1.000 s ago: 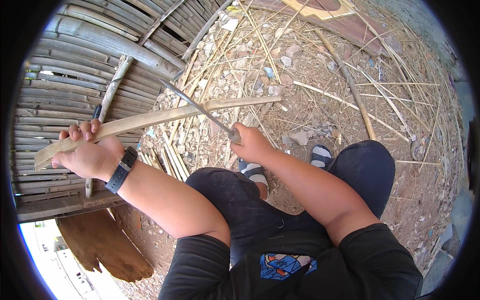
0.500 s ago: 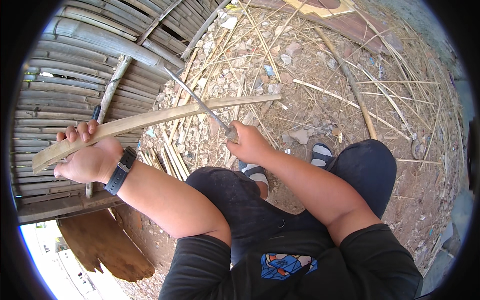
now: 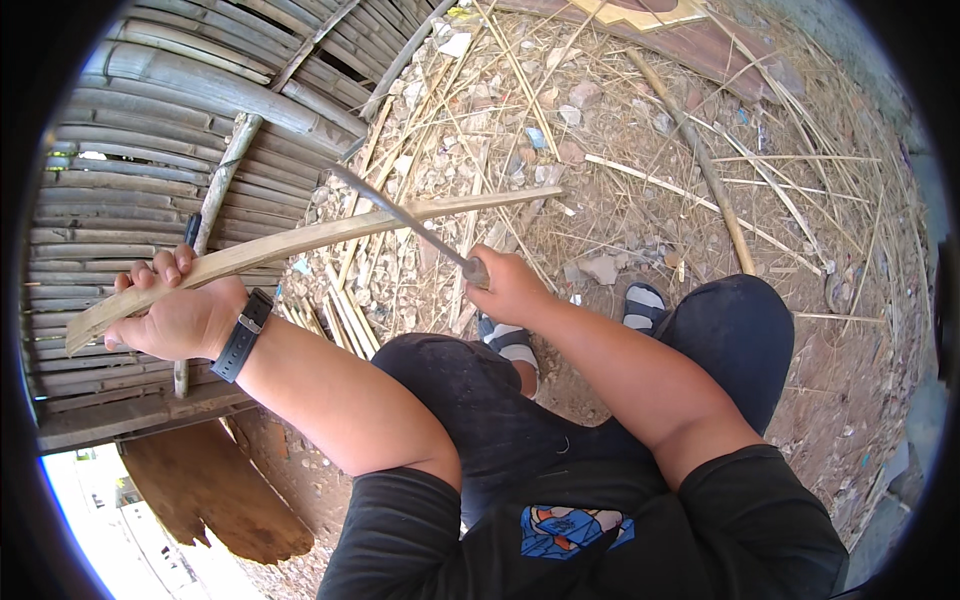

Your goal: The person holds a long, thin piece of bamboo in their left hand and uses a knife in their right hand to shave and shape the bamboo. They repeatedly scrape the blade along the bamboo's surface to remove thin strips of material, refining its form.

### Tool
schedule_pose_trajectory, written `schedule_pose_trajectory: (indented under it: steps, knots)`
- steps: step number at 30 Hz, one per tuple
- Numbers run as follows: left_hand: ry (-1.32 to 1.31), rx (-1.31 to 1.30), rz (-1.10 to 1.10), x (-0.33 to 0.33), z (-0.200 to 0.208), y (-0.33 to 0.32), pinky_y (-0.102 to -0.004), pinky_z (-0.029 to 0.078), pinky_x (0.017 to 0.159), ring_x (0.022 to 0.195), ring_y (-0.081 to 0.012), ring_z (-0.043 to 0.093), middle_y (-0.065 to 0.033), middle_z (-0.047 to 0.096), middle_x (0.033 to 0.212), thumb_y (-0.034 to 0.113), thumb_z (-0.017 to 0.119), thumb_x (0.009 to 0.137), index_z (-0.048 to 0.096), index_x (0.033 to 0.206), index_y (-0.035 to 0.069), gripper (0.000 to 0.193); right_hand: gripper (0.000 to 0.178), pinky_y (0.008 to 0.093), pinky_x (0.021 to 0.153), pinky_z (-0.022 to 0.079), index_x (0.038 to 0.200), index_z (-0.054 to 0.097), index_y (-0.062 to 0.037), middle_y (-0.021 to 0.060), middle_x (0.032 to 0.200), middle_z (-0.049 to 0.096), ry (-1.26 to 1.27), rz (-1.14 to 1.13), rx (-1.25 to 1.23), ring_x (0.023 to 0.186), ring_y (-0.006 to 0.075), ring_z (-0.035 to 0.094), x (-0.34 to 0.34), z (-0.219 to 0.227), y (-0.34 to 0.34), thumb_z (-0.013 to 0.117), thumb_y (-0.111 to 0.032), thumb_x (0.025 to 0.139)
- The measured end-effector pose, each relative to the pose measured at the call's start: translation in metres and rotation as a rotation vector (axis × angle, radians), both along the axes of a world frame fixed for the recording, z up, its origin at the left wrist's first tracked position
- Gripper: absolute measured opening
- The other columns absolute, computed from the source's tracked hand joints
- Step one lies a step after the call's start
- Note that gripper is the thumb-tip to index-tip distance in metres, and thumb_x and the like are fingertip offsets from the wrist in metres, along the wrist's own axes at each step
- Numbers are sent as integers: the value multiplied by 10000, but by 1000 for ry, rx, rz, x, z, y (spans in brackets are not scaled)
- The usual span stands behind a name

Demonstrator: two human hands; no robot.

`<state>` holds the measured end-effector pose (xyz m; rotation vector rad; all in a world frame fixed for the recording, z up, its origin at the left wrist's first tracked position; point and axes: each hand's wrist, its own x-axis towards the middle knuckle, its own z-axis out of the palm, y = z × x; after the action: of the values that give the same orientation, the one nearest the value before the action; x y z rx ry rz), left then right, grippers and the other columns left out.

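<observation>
A seated person's left hand [image 3: 180, 318] wraps its grip around one end of a long split bamboo strip [image 3: 330, 235], held level above the knees. The right hand [image 3: 512, 285] is clenched on the handle of a long-bladed knife [image 3: 400, 215], its blade lying across the strip over ground littered with bamboo slivers [image 3: 340, 320].

You have no packages, signs or screens in front of you. The nearest things to labels are small scraps in the ground litter: a pale, flat one [image 3: 455, 44] near the top edge and a bluish one [image 3: 535, 138] below it, possibly wrappers, too small to tell.
</observation>
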<state>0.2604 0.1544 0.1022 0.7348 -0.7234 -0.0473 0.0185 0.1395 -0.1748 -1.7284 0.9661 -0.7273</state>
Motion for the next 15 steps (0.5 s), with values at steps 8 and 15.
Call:
schedule_pose_trajectory:
  steps: [8, 15]
  knots:
    - [39, -29, -30, 17, -6, 0, -265, 322, 467, 503, -131, 375, 0, 456, 716, 696, 146, 1012, 467, 991, 126, 654, 402, 473, 809, 545, 1145, 593, 17, 263, 940, 699, 186, -274, 228, 902, 411, 694, -19, -38, -6, 686, -190, 812]
    - [7, -22, -182, 1, 1, 3, -255, 299, 467, 502, -125, 364, 18, 413, 632, 741, 159, 987, 476, 952, 115, 702, 368, 480, 745, 534, 1081, 556, 7, 249, 855, 684, -24, 60, -23, 839, 411, 689, 10, 12, 5, 700, -202, 814]
